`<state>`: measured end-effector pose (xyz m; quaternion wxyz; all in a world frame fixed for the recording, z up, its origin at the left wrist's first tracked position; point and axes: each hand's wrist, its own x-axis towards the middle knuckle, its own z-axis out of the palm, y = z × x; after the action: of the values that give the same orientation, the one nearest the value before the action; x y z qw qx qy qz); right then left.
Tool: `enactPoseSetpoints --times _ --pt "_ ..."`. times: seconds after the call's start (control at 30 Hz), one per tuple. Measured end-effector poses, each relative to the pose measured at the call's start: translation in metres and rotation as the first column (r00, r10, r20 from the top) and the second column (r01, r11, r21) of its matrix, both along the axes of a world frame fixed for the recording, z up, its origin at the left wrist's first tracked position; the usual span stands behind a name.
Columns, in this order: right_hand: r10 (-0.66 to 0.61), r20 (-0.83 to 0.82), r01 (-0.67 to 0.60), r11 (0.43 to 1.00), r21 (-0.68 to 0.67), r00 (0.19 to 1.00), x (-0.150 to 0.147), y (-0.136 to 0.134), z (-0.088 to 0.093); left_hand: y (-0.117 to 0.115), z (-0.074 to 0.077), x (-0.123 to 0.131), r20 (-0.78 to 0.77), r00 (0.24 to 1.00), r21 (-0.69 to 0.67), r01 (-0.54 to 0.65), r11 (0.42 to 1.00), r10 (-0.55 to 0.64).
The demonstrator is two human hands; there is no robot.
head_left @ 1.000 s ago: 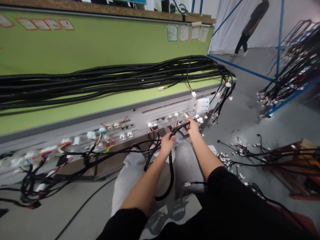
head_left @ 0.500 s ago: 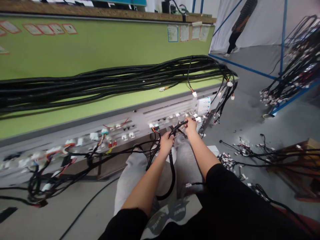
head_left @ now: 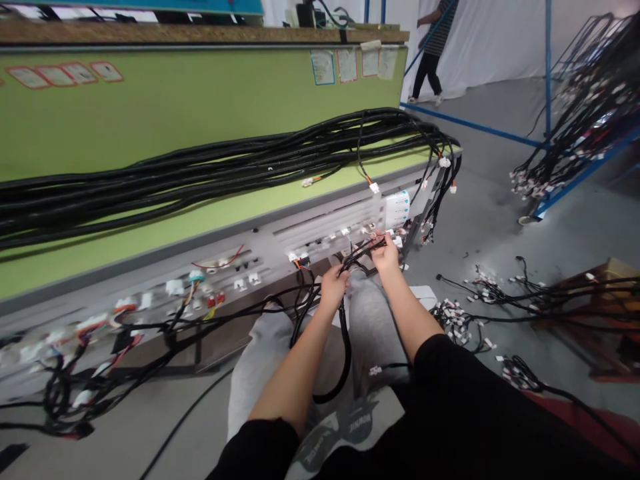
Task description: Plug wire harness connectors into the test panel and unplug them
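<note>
My left hand is closed around a bundle of black cables above my lap. Farther right along the same bundle, my right hand grips the thinner wires close to their white connectors. Both hands are just in front of a grey panel fitted with rows of connectors. A teal connector and red connectors sit on it to the left. From my left hand the black cabling runs left along the panel, and a thick black loop hangs between my legs.
Long black harnesses lie across the green ledge. Cable ends with white connectors spread over the floor at right. A blue rack holds more harnesses. A person stands in the background.
The view has shifted, so the bench appears farther left. My right hand has changed slightly at the wires, its fingers a little more spread. The person in the background has moved left.
</note>
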<state>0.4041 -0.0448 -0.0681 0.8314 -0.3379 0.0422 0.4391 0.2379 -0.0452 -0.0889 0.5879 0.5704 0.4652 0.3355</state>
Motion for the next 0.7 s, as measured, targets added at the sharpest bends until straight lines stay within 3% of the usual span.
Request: enactPoseSetpoints --times 0.47,0.7 --pt "-0.04 -0.112 0.025 0.991 -0.128 0.993 0.006 0.007 0.001 -0.001 0.009 -0.001 0.034 0.999 -0.047 0.008 0.999 -0.007" --pt "0.003 0.036 0.0 0.998 -0.067 0.999 0.014 0.008 -0.007 0.001 0.003 0.003 0.011 1.0 -0.051 0.014 0.999 -0.014"
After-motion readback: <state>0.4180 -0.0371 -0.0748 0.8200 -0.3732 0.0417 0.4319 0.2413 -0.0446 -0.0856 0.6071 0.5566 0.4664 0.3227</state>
